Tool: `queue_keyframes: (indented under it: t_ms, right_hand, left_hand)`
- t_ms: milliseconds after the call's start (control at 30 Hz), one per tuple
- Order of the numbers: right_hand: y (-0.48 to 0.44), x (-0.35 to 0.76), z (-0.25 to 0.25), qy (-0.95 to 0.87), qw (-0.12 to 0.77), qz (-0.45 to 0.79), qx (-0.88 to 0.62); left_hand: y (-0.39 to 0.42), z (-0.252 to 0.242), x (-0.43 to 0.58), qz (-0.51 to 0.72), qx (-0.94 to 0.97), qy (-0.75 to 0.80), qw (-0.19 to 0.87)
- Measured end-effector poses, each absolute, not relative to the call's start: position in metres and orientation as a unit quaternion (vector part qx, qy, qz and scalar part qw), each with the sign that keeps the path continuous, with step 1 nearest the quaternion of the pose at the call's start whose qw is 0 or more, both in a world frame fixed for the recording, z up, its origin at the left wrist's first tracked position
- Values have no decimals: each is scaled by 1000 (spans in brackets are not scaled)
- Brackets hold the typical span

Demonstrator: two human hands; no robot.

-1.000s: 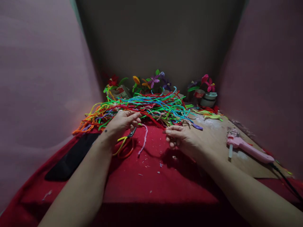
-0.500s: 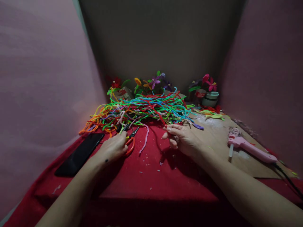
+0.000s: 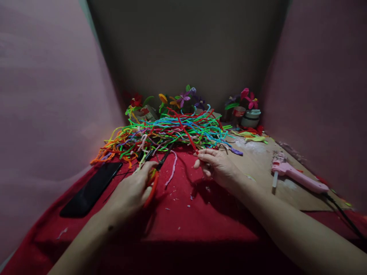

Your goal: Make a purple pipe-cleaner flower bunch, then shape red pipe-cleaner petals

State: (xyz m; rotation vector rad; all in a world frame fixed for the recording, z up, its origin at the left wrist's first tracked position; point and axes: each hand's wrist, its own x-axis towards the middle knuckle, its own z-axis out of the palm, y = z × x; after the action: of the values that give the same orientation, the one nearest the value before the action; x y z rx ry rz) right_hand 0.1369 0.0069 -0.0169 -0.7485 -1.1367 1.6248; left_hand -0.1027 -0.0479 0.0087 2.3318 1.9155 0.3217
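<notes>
My left hand (image 3: 137, 188) is closed around the orange-red handles of a pair of scissors (image 3: 153, 188), whose dark blades point up and away toward the pile. In my right hand (image 3: 215, 163) a red pipe cleaner (image 3: 186, 131) is pinched between thumb and fingers; it slants up and left over the heap. That heap of many-coloured pipe cleaners (image 3: 160, 131) spreads across the back of the red cloth. One pink pipe cleaner (image 3: 172, 170) lies between my hands. Just beyond my left hand, black-handled pliers (image 3: 148, 155) lie partly hidden at the pile's edge.
A black phone (image 3: 91, 190) lies left on the red cloth (image 3: 200, 225). To the right, a pink glue gun (image 3: 298, 177) with a cord rests on cardboard (image 3: 258, 160). Pipe-cleaner flowers (image 3: 185, 98) stand behind the heap, near a lidded jar (image 3: 251, 117). Pink sheets flank both sides.
My left hand has lifted the scissors off the cloth and drawn them back toward me. The right hand still pinches the red pipe cleaner. The view has shifted slightly.
</notes>
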Motion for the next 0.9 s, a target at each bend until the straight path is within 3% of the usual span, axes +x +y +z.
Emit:
queue_keyframes:
  t_ms: [300,900]
  right_hand:
    - [2,134,-13,-480,509,635,-327]
    - [-2,134,-14,-494,517,620,-323]
  left_hand:
    - [-53,8,-62,-54,793,587,-154]
    - [-53,9,-47,-87,795,585,-134]
